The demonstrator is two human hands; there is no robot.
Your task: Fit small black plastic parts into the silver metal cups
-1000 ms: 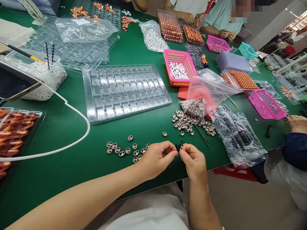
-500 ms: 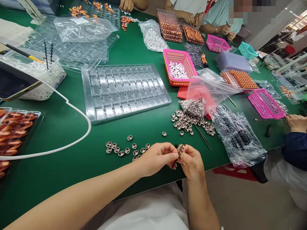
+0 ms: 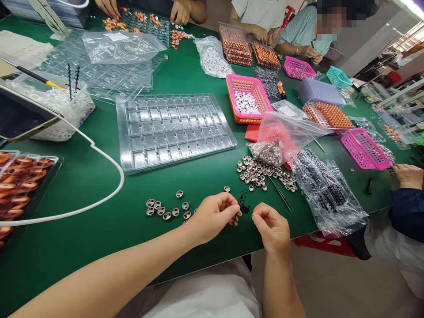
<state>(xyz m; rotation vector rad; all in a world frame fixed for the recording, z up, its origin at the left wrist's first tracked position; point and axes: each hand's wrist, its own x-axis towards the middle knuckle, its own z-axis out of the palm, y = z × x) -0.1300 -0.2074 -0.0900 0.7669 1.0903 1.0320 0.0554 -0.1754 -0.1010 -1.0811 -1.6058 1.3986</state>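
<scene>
My left hand (image 3: 215, 217) pinches a thin black plastic sprue (image 3: 235, 219) with short side branches. Small black pieces (image 3: 245, 208) show just beyond the fingertips; whether they belong to the same sprue I cannot tell. A little to the right, my right hand (image 3: 273, 227) is closed in a pinch, thumb against forefinger, and anything in it is too small to make out. Several small silvery metal cups (image 3: 166, 215) with a dark hole lie left of my left hand. A larger heap of such cups (image 3: 254, 170) lies beyond my hands, with metal tweezers (image 3: 281, 194) beside it.
A clear compartment tray (image 3: 179, 130) lies beyond the loose cups. Pink baskets (image 3: 232, 98), a bag of cups (image 3: 266, 152) and bags of black sprues (image 3: 326, 192) stand to the right. A white cable (image 3: 112, 190) curves across the left. Co-workers' hands (image 3: 181, 12) are across the table.
My right hand has come away from the sprue and moved right and slightly toward me. The sprue stays in my left hand. The view has shifted slightly.
</scene>
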